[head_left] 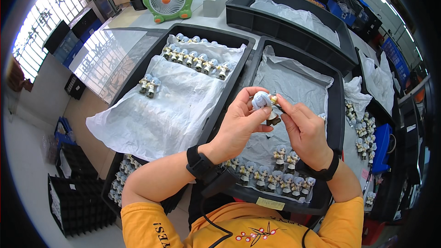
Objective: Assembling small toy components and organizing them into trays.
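Left of the hands, the loose white paper (170, 115) in the black tray (241, 71) spills over the near edge; a tug on it could drag the pair of small figurines (149, 85) and the row (193, 59) beyond them.

The left hand (236, 121) grips a pale-haired figurine (261, 100) by thumb and fingers, above the second tray (337, 119). Its smooth head could slip if that hold loosens, dropping it onto the tray's paper lining.

Below and nearer the body than the hands, a crowded group of figurines (262, 177) lies under the right wristband (326, 170); a low wrist could knock them.

The right hand (305, 131) has thumb and forefinger closed at the figurine's side; whether they pinch a separate part cannot be told. Too hard a press there might bend or scuff something small.
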Action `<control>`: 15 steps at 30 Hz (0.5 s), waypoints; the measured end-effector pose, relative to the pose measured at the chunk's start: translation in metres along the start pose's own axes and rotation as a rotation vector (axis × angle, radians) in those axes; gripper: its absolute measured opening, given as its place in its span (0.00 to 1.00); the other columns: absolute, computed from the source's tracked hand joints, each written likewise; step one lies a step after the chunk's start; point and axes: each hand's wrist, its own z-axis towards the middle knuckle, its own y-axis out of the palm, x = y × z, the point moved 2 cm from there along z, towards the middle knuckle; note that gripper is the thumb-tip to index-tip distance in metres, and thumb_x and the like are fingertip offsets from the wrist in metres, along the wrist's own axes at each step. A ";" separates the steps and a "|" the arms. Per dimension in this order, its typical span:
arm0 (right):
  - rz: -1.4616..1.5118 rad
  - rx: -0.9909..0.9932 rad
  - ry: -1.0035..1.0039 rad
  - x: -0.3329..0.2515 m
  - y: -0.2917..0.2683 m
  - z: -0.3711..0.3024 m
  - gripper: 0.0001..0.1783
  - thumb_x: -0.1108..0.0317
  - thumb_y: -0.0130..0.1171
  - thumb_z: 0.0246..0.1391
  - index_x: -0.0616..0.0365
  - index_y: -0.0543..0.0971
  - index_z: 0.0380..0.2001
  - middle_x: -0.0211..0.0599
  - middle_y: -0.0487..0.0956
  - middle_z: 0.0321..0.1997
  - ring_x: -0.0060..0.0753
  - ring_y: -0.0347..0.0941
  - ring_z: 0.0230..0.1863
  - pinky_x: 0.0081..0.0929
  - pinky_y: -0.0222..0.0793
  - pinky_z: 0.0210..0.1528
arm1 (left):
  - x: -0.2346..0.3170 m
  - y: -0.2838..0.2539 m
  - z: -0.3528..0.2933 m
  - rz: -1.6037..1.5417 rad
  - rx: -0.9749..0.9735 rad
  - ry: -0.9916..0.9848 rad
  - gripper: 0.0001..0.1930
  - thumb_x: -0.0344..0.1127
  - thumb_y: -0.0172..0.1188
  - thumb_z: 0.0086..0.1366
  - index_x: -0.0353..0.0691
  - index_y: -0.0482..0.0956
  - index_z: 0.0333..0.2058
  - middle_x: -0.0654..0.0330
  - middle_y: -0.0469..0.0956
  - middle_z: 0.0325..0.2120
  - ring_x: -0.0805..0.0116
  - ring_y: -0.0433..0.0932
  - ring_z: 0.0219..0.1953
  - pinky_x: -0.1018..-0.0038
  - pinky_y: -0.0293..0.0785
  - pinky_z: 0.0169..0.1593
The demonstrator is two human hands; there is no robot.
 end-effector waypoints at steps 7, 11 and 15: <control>-0.013 0.001 -0.001 0.001 0.000 0.000 0.22 0.78 0.55 0.50 0.57 0.72 0.51 0.41 0.74 0.27 0.38 0.73 0.22 0.28 0.68 0.23 | -0.002 -0.001 0.000 0.002 -0.001 0.003 0.16 0.29 0.52 0.63 0.44 0.63 0.49 0.65 0.71 0.39 0.77 0.74 0.40 0.74 0.76 0.39; 0.008 0.003 0.010 -0.001 -0.001 0.000 0.22 0.78 0.55 0.50 0.57 0.72 0.51 0.41 0.74 0.26 0.39 0.73 0.22 0.28 0.68 0.23 | -0.001 -0.001 0.000 0.009 0.009 -0.007 0.16 0.29 0.52 0.62 0.44 0.63 0.49 0.65 0.72 0.39 0.77 0.74 0.39 0.75 0.76 0.39; 0.007 0.012 0.004 -0.001 0.000 0.000 0.22 0.78 0.55 0.50 0.57 0.73 0.51 0.41 0.74 0.26 0.40 0.73 0.22 0.28 0.68 0.23 | -0.002 -0.001 0.000 0.013 0.015 -0.008 0.16 0.29 0.52 0.62 0.44 0.63 0.49 0.65 0.72 0.38 0.78 0.74 0.38 0.75 0.76 0.39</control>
